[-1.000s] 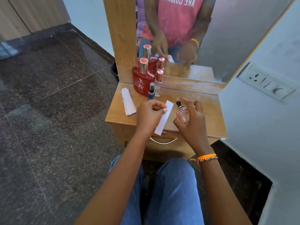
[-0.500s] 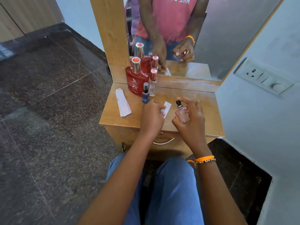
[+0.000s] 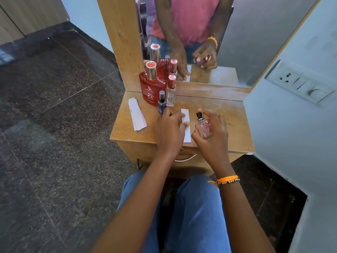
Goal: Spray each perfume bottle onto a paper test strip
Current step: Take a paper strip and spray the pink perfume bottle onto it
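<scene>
My right hand (image 3: 211, 137) grips a small pink perfume bottle (image 3: 204, 129) with a black sprayer, held upright above the wooden dresser top (image 3: 228, 121). A white paper test strip (image 3: 186, 134) lies flat on the dresser just left of that bottle. My left hand (image 3: 168, 130) hovers low over the strip with loose fingers, and its thumb tip rests on the paper. Its fingertips are close to a small blue bottle (image 3: 161, 103). Behind stand a large red bottle (image 3: 152, 88) and a slim clear bottle with a rose cap (image 3: 171, 92).
A stack of white spare strips (image 3: 136, 114) lies at the dresser's left edge. A mirror (image 3: 228, 42) rises behind the bottles and reflects them. A wall with a socket panel (image 3: 299, 83) stands close on the right. Dark stone floor lies to the left, and my knees are below the drawer.
My left hand has lowered the strip from in front of the sprayer down flat onto the dresser. The right hand keeps the pink bottle upright in about the same spot.
</scene>
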A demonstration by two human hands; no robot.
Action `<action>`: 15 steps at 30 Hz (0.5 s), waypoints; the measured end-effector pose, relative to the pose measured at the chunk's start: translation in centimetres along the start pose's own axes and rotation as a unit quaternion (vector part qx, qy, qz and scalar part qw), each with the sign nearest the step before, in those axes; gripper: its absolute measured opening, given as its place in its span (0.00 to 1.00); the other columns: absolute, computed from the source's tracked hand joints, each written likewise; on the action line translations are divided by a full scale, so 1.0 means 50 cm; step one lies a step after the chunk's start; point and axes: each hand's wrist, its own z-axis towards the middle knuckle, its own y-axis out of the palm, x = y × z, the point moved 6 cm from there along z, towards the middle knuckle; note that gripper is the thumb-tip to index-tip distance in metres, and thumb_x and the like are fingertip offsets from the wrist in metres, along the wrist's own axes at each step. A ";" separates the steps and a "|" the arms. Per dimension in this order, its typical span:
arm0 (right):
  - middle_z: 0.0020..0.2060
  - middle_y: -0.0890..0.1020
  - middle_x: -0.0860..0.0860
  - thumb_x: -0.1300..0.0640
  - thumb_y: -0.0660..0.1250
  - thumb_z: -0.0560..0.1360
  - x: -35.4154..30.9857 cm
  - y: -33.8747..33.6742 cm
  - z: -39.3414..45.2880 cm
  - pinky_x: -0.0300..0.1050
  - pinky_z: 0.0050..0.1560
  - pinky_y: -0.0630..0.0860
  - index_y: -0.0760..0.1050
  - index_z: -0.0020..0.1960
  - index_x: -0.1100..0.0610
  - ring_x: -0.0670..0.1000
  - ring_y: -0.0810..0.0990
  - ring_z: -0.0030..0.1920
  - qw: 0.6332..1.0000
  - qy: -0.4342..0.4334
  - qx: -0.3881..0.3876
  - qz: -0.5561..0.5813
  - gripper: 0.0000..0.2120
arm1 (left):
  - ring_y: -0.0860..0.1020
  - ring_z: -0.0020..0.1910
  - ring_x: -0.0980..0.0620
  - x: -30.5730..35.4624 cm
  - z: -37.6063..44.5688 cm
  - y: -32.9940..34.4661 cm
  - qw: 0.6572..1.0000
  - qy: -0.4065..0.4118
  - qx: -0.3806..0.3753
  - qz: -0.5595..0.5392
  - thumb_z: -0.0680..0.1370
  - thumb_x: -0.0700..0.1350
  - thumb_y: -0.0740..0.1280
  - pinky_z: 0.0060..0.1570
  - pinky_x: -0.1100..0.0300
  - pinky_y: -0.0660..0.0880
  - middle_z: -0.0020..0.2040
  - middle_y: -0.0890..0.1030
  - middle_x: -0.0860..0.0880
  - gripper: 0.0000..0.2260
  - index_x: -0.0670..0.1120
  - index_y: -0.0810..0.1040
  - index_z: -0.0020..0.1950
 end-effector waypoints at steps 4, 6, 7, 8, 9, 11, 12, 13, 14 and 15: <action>0.52 0.71 0.49 0.63 0.70 0.70 -0.002 -0.004 0.002 0.32 0.51 0.71 0.70 0.65 0.48 0.43 0.73 0.49 1.000 0.004 0.002 0.009 0.26 | 0.77 0.46 0.51 0.005 -0.003 -0.012 0.999 0.003 0.020 -0.036 0.75 0.45 0.69 0.41 0.62 0.70 0.50 0.78 0.48 0.11 0.47 0.81 0.57; 0.54 0.71 0.50 0.62 0.71 0.72 -0.006 -0.006 0.002 0.24 0.51 0.68 0.68 0.66 0.46 0.37 0.71 0.50 0.999 0.015 -0.007 0.040 0.27 | 0.77 0.46 0.53 0.010 -0.011 -0.025 0.994 0.010 0.008 -0.111 0.77 0.42 0.66 0.42 0.66 0.72 0.48 0.78 0.50 0.10 0.46 0.81 0.57; 0.56 0.71 0.50 0.60 0.71 0.73 -0.005 -0.005 0.003 0.24 0.53 0.67 0.66 0.67 0.46 0.35 0.71 0.51 0.998 0.027 -0.011 0.062 0.26 | 0.77 0.47 0.54 0.014 -0.016 -0.031 0.987 0.017 -0.012 -0.157 0.77 0.40 0.65 0.43 0.68 0.72 0.48 0.78 0.51 0.09 0.46 0.81 0.56; 0.58 0.71 0.50 0.57 0.70 0.74 -0.005 -0.004 0.003 0.26 0.55 0.68 0.65 0.67 0.46 0.36 0.71 0.53 0.995 0.043 -0.016 0.087 0.25 | 0.77 0.47 0.55 0.019 -0.022 -0.036 0.979 0.023 -0.042 -0.197 0.77 0.38 0.65 0.45 0.68 0.73 0.48 0.79 0.51 0.10 0.46 0.81 0.55; 0.59 0.70 0.50 0.54 0.69 0.75 -0.004 -0.002 0.002 0.30 0.57 0.69 0.65 0.68 0.47 0.38 0.72 0.56 0.992 0.059 -0.020 0.109 0.24 | 0.77 0.49 0.56 0.023 -0.030 -0.038 0.971 0.027 -0.078 -0.225 0.77 0.37 0.64 0.47 0.67 0.74 0.49 0.80 0.50 0.10 0.46 0.81 0.55; 0.62 0.70 0.50 0.50 0.65 0.77 -0.008 0.000 0.002 0.37 0.61 0.71 0.64 0.68 0.47 0.45 0.73 0.60 0.985 0.081 -0.030 0.151 0.22 | 0.78 0.52 0.56 0.030 -0.046 -0.038 0.952 0.014 -0.146 -0.269 0.77 0.39 0.65 0.52 0.63 0.75 0.53 0.81 0.51 0.12 0.48 0.80 0.59; 0.63 0.69 0.50 0.48 0.62 0.78 -0.010 0.002 0.002 0.39 0.62 0.72 0.64 0.68 0.46 0.44 0.74 0.61 0.979 0.091 -0.035 0.177 0.20 | 0.79 0.53 0.57 0.032 -0.054 -0.037 0.940 -0.005 -0.168 -0.297 0.77 0.40 0.66 0.53 0.63 0.76 0.55 0.81 0.51 0.13 0.49 0.79 0.60; 0.64 0.69 0.51 0.46 0.59 0.79 -0.011 0.005 0.002 0.40 0.63 0.73 0.64 0.68 0.46 0.43 0.74 0.61 0.973 0.101 -0.042 0.204 0.18 | 0.79 0.53 0.57 0.034 -0.059 -0.036 0.928 -0.025 -0.178 -0.325 0.76 0.41 0.67 0.53 0.62 0.76 0.56 0.82 0.52 0.14 0.50 0.78 0.61; 0.65 0.70 0.54 0.44 0.56 0.79 -0.012 0.010 0.000 0.43 0.64 0.74 0.65 0.67 0.44 0.43 0.75 0.62 0.965 0.112 -0.056 0.230 0.17 | 0.80 0.53 0.58 0.035 -0.062 -0.038 0.921 -0.041 -0.177 -0.344 0.76 0.41 0.68 0.53 0.62 0.77 0.55 0.82 0.52 0.15 0.50 0.78 0.61; 0.65 0.70 0.56 0.40 0.55 0.79 -0.017 0.016 -0.003 0.49 0.66 0.73 0.66 0.67 0.42 0.47 0.75 0.63 0.958 0.119 -0.073 0.249 0.18 | 0.80 0.52 0.59 0.036 -0.064 -0.041 0.921 -0.050 -0.167 -0.348 0.75 0.42 0.69 0.52 0.64 0.77 0.54 0.82 0.53 0.15 0.50 0.78 0.61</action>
